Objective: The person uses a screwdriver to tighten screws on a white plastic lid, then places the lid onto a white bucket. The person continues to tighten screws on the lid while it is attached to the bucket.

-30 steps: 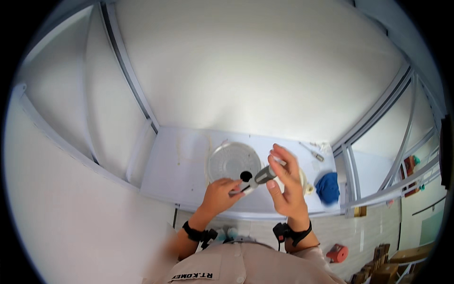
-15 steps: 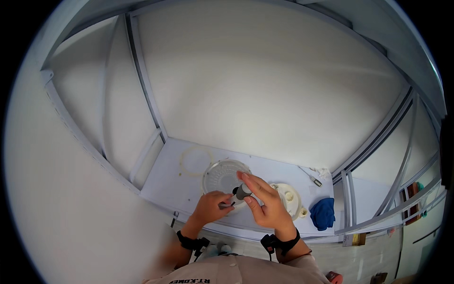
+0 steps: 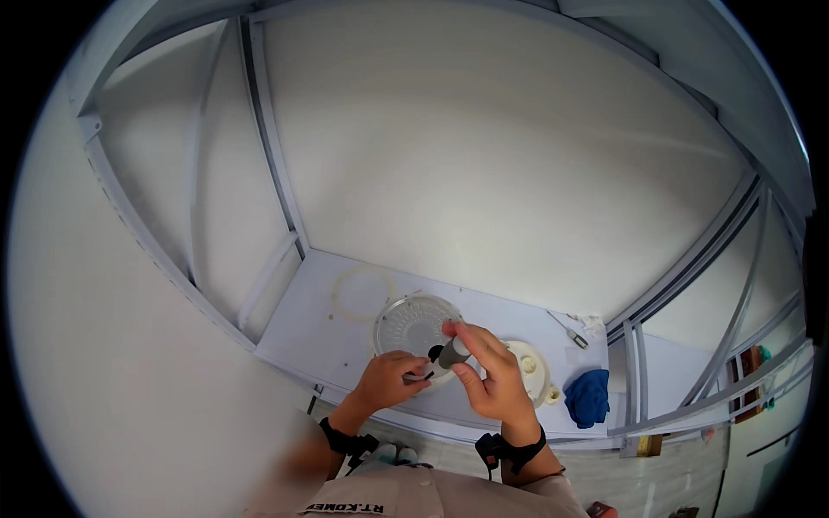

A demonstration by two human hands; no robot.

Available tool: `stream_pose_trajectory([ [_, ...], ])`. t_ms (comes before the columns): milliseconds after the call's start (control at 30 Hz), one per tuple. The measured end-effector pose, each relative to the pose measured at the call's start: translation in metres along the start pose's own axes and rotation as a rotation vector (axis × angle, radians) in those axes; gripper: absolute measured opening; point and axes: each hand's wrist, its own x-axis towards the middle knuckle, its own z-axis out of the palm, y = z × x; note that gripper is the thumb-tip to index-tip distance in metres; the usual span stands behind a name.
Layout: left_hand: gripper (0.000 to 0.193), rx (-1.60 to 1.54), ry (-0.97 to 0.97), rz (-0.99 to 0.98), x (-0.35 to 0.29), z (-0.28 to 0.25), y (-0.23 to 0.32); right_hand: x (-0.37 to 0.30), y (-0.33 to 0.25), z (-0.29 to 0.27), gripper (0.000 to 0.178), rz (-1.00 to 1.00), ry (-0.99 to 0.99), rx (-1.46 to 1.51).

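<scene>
Between the bent fingers and thumb of my right hand (image 3: 496, 380) is a grey cylinder (image 3: 453, 350) with a paler end and a black part on its left side; its exact kind does not show. My left hand (image 3: 384, 380), just to the left, pinches a thin dark stick-like piece (image 3: 420, 377) below the black part. Whether the two pieces touch, I cannot tell. Both hands hover over a round, clear ribbed cover (image 3: 406, 319) with a pale rim, lying on the white table (image 3: 315, 345). My hands hide its near right part.
Right of my right hand lies a cream round plate (image 3: 537, 369) with raised round parts. A blue cloth (image 3: 587, 397) sits near the table's right edge, with a screwdriver (image 3: 577, 338) and crumpled white tissue (image 3: 592, 324) behind. A thin yellowish ring (image 3: 335, 293) lies far left. Frame posts (image 3: 636, 367) border the table.
The grey cylinder has turned a little in my right hand, its pale end now tipped up to the right. My left hand keeps its pinch beside it. The whole view has shifted slightly.
</scene>
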Motion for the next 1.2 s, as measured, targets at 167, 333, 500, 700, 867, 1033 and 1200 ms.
stream_pose_trajectory([
  [167,0.038,-0.021,-0.03,-0.012,0.0,0.003,-0.007,-0.022,0.01,0.013,0.065,-0.009,0.096,-0.254],
  [333,0.038,-0.045,-0.099,-0.08,0.001,-0.002,-0.007,0.002,-0.012,0.024,0.061,-0.078,0.107,-0.025],
  [500,0.037,-0.075,-0.158,-0.071,0.003,-0.009,-0.009,-0.001,-0.013,0.019,0.056,-0.012,-0.009,-0.029],
  [700,0.037,-0.183,-0.136,-0.075,-0.001,-0.004,-0.019,-0.009,-0.005,0.022,0.052,-0.031,0.088,-0.2],
  [867,0.032,-0.108,-0.156,-0.096,0.001,-0.013,-0.008,0.009,-0.02,0.025,0.052,0.0,0.042,-0.024],
  [1033,0.033,-0.067,-0.12,-0.056,0.004,-0.009,-0.006,-0.002,-0.009,0.02,0.063,0.014,0.048,-0.213],
  [1200,0.039,-0.074,-0.139,-0.059,0.003,-0.007,-0.01,-0.008,0.003,0.028,0.075,-0.049,0.153,-0.305],
])
